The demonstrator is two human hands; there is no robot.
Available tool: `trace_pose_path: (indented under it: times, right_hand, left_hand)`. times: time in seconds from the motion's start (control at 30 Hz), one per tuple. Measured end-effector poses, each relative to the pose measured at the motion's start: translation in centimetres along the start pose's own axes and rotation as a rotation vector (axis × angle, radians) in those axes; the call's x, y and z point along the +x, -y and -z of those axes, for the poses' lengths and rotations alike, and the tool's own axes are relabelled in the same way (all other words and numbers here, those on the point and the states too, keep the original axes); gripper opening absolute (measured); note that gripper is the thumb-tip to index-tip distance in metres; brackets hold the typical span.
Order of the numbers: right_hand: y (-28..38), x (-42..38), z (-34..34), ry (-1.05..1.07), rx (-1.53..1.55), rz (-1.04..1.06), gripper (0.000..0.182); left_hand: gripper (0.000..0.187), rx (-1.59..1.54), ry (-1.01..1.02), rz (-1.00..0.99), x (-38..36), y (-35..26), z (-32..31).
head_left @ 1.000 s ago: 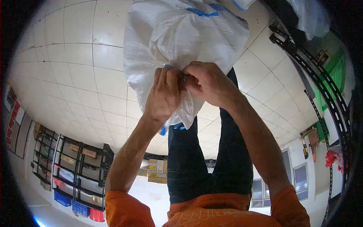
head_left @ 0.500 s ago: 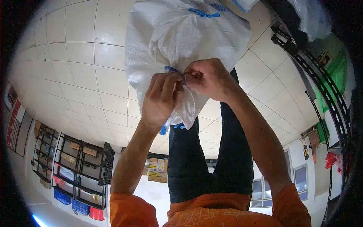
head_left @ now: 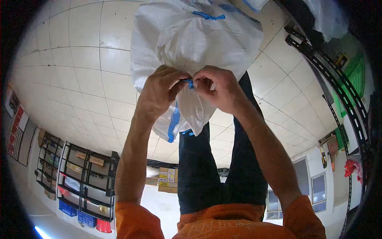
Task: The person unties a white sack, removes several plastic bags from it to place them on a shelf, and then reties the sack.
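At centre, over the tiled floor, white woven sack, its neck gathered toward the person. Blue tie knotted at the neck. Left hand closed in a pinch on the left strand of the tie; right hand narrow, fingers curled at the right side of the knot, cannot tell whether a strand is gripped. Gathered cloth hangs below the hands toward the near side; blue-striped edge at its left, close to the dark trousers.

Room around the work: broad stretch of pale tile left of the sack, joints visible. Right side tighter, a strip of tile between the sack and the slotted black rail. Second blue strip on the far part of the sack.

Surroundings: far right, clear plastic; right, green sheeting. Near left, black shelving with blue crates and red bucket at its foot. Near right, windows in a white wall.
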State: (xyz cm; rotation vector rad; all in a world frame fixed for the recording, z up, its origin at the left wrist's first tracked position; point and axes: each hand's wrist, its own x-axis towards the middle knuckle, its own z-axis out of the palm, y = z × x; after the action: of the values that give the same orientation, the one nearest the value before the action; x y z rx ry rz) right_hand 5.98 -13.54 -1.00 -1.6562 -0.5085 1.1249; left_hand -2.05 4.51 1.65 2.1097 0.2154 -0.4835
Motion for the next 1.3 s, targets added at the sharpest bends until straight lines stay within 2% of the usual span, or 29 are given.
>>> trace_pose_path:
  times: [0.03,0.07,0.1,0.17,0.2,0.33,0.4,0.47,0.63,0.7,0.8,0.83,0.9,0.93,0.97,1.0,1.07,1.1,1.17,1.2,1.23,1.3]
  right_hand:
    - [0.1,-0.3,-0.3,-0.005,-0.003,0.001,0.017]
    - [0.5,-0.8,-0.7,-0.113,0.021,-0.058,0.017]
    - [0.9,-1.2,-1.1,-0.22,0.047,-0.115,0.017]
    - [1.8,-2.1,-2.1,-0.259,0.083,-0.172,0.017]
    - [2.1,-2.4,-2.4,-0.293,0.119,-0.227,0.016]
    - [3.1,-2.7,-3.0,-0.353,0.041,-0.228,0.017]
    - [3.3,-2.7,-3.3,-0.384,0.124,-0.313,0.018]
    - [3.4,-2.6,-3.5,-0.383,0.124,-0.313,0.017]
    - [2.6,-2.9,-3.4,-0.347,0.179,-0.368,0.017]
    - [2.0,-2.9,-3.5,-0.315,0.313,-0.399,0.019]
    - [1.6,-2.5,-3.3,-0.285,0.275,-0.386,0.018]
    - [1.5,-2.4,-3.3,-0.284,0.275,-0.386,0.018]
    - [1.6,-2.2,-3.2,-0.283,0.108,-0.237,0.019]
    - [1.3,-2.1,-3.1,-0.283,0.107,-0.237,0.019]
    - [1.0,-2.0,-3.1,-0.271,0.062,-0.147,0.019]
    - [0.7,-1.9,-3.1,-0.259,0.017,-0.056,0.021]
    - [0.6,-1.9,-3.1,-0.235,-0.021,-0.015,0.024]
    - [0.6,-1.9,-3.1,-0.209,-0.058,0.025,0.028]
    - [0.4,-2.0,-3.0,-0.164,-0.061,-0.01,0.031]
    - [0.4,-2.1,-2.9,-0.121,-0.063,-0.047,0.036]
    - [0.2,-2.0,-2.9,-0.12,-0.065,-0.048,0.036]
    - [0.1,-1.7,-2.8,-0.147,-0.156,0.093,0.033]
  left_hand:
    - [0.019,-0.09,-0.043,0.089,-0.1,-0.2,-0.1]
    - [0.017,-0.181,-0.083,0.179,-0.3,-0.5,-0.3]
    - [0.017,-0.182,-0.08,0.175,-0.6,-0.8,-0.5]
    - [0.016,-0.142,-0.159,0.274,-1.2,-1.5,-0.9]
    - [0.016,-0.14,-0.156,0.268,-1.5,-1.7,-1.2]
    - [0.015,-0.128,-0.313,0.25,-2.1,-2.6,-2.1]
    - [0.015,-0.13,-0.354,0.234,-2.2,-2.9,-2.5]
    - [0.018,-0.158,-0.392,0.333,-2.5,-3.2,-2.7]
    - [0.017,-0.148,-0.389,0.252,-2.9,-2.9,-2.9]
    - [0.017,-0.128,-0.393,0.224,-2.9,-2.8,-3.0]
    - [0.017,-0.097,-0.381,0.146,-2.8,-2.3,-2.9]
    - [0.018,-0.089,-0.366,0.117,-2.8,-2.2,-2.9]
    - [0.019,-0.082,-0.352,0.087,-2.8,-2.0,-2.6]
    - [0.019,-0.197,-0.284,0.189,-2.7,-2.0,-2.1]
    - [0.02,-0.31,-0.215,0.29,-2.7,-2.0,-1.6]
    - [0.02,-0.31,-0.215,0.29,-2.3,-2.1,-1.0]
    - [0.017,-0.492,-0.064,0.466,-1.2,-1.9,0.3]
    - [0.017,-0.491,-0.066,0.468,-0.7,-1.7,0.9]
    - [0.017,-0.307,0.173,0.264,0.4,-1.0,1.8]
    - [0.015,-0.241,0.194,0.135,1.0,-0.8,2.2]
    - [0.015,-0.243,0.194,0.134,1.4,-1.0,2.7]
    - [0.015,-0.148,0.366,0.146,2.3,-1.2,3.5]
